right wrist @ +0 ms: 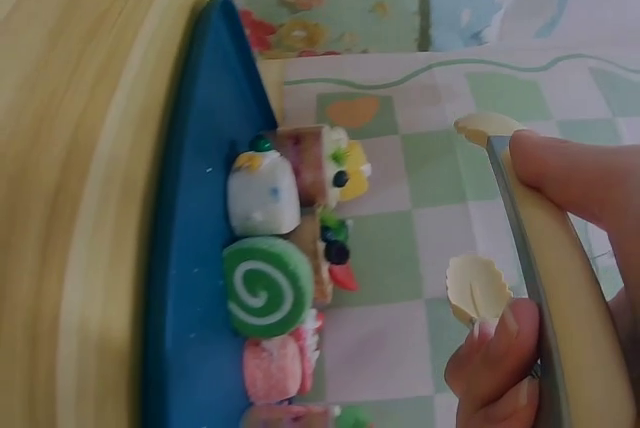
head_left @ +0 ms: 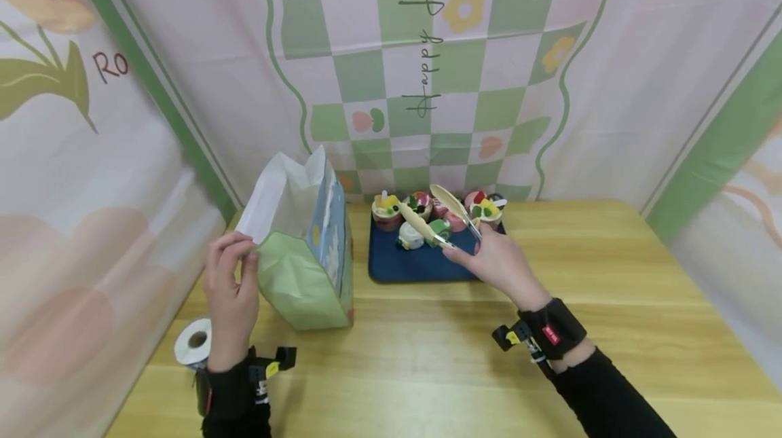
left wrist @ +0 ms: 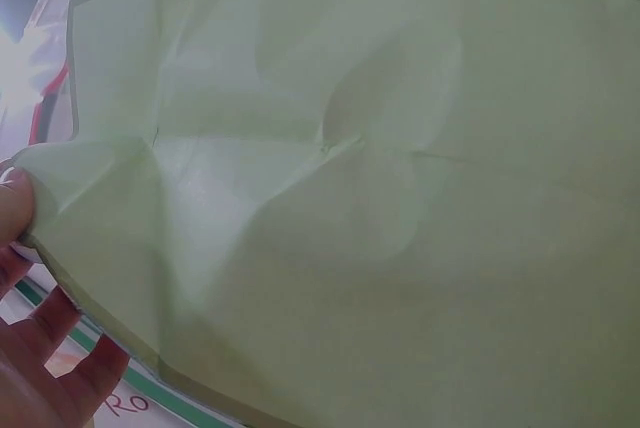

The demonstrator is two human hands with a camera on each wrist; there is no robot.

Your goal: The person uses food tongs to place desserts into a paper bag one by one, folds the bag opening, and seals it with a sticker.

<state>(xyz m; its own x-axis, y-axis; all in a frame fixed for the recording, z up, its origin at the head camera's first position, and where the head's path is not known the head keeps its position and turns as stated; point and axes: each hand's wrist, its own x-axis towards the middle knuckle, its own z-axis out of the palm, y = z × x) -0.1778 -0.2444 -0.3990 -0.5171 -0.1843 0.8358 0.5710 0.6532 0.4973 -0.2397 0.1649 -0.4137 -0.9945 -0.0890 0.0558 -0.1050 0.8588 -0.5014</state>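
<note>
Left hand (head_left: 235, 288) fingers pinch the edge of green paper bag (head_left: 296, 282), standing left of blue tray (head_left: 421, 268). Right hand (head_left: 497, 258) fingers grasp serving tongs (head_left: 421, 225), tips spread, over mini cakes (head_left: 411, 236) on tray.

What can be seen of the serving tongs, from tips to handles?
The serving tongs have silvery, metal-looking arms, one showing a cream outer face, and two cream, leaf-like tips that look like plastic, one visibly scalloped. They stand open, tips apart with nothing gripped between them. The right hand holds them, tips pointing forward and to the left, appearing over the blue tray in the head view. Part of the arms is hidden by the hand.
</note>
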